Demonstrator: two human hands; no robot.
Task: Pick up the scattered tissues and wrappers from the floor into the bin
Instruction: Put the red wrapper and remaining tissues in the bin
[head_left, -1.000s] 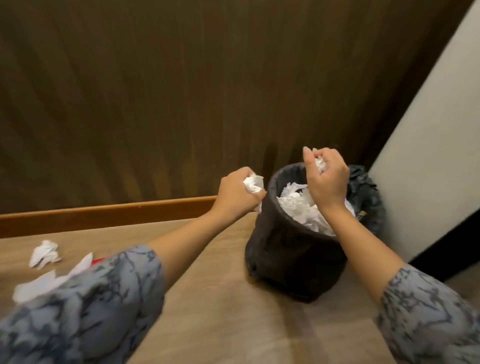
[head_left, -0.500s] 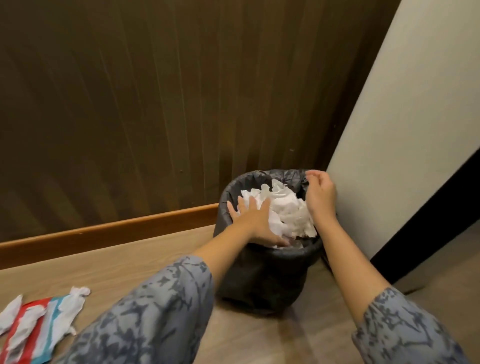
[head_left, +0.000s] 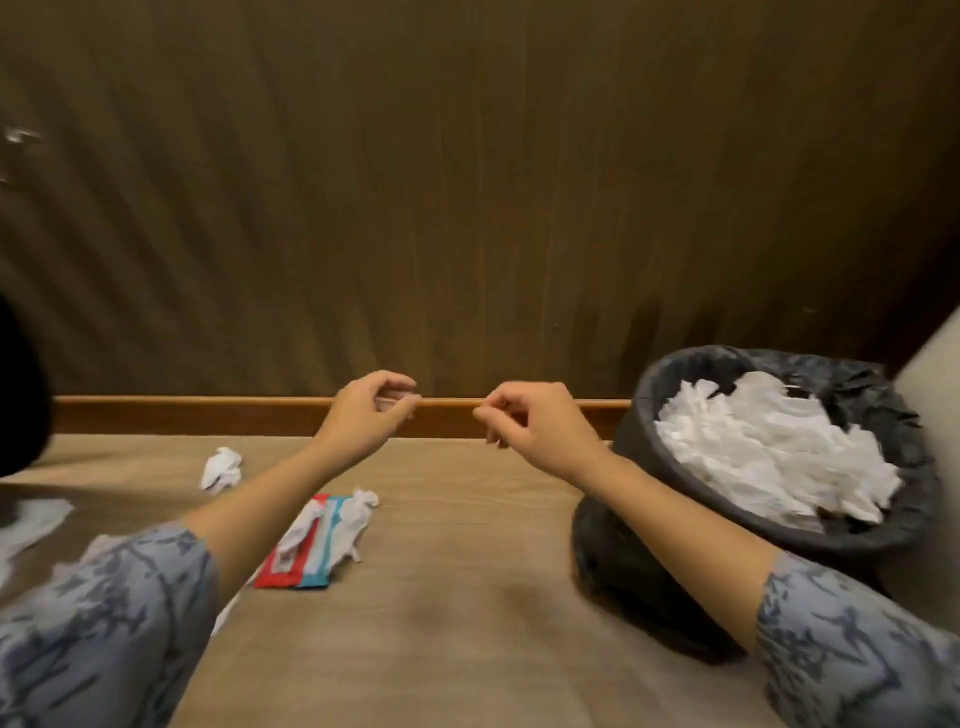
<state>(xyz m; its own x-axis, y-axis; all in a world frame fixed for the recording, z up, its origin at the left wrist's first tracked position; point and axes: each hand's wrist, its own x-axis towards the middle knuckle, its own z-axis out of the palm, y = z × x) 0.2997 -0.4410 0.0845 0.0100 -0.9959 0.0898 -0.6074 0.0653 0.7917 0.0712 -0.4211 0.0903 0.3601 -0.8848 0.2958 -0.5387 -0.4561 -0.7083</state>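
Head view: both arms are reaching forward over a wooden floor (head_left: 467, 597), sleeves pushed up to mid-forearm. The left hand (head_left: 363, 415) is hanging in the air in front of the skirting board (head_left: 208, 413), its fingers loosely curled and its grip holding nothing. The right hand (head_left: 535, 426) is hovering beside it, near but apart, fingers likewise loosely curled with thumb and forefinger tips close, its grip also holding nothing.

To the right, just beside the right forearm, a black-lined bin (head_left: 649, 447) is standing on the floor, heaped with white tissues (head_left: 769, 447).

On the floor below the left arm, a red and blue wrapper (head_left: 306, 569) is lying with two twisted tissues on top of it. A crumpled tissue (head_left: 222, 467) is lying further left, near the skirting board. Another flattened tissue (head_left: 31, 519) is showing at the far left edge. A dark wood-panelled wall (head_left: 467, 182) is rising behind everything.
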